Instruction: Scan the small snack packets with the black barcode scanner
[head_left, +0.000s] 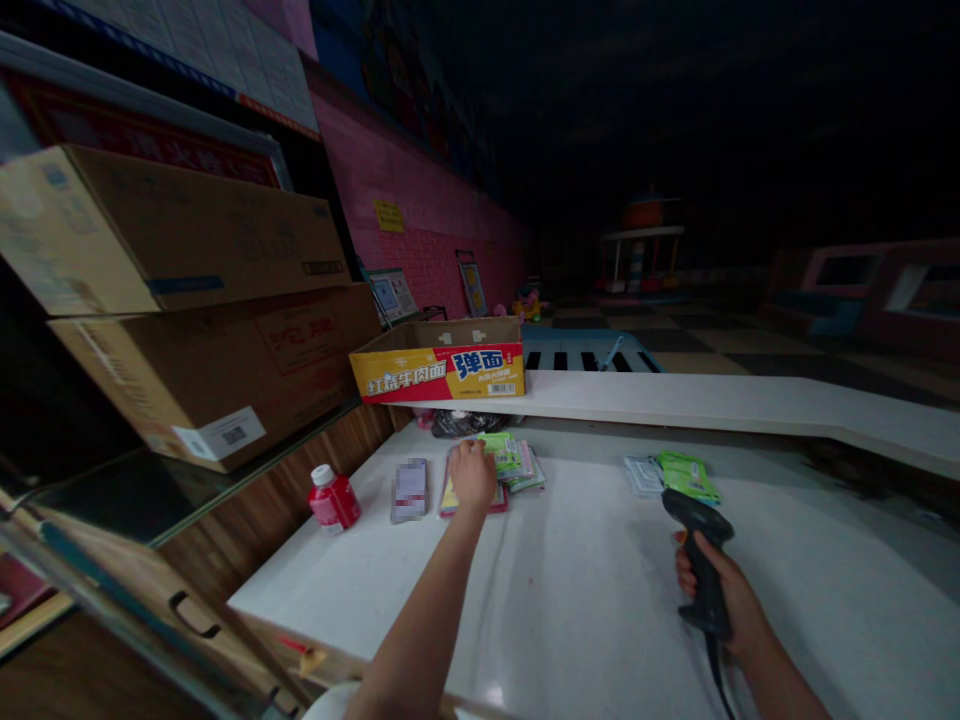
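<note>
My right hand (724, 585) is wrapped round the handle of a black barcode scanner (701, 560), whose cord hangs down toward me. The scanner's head is just in front of a small group of packets, one bright green (686, 474) and one silvery (643, 475). My left hand (472, 477) reaches over a pile of flat packets, its fingers curled together at the pile. Green packets (506, 455) lie beside its fingertips, and a red-and-yellow packet (495, 502) shows underneath. The fingertips are partly hidden, so what they grip is not clear.
A phone (410, 488) and a red bottle with a white cap (332, 498) are left of the pile on the white counter (585, 600). An open noodle carton (442, 375) stands on the raised ledge (675, 395). Large cardboard boxes (217, 370) are stacked at left.
</note>
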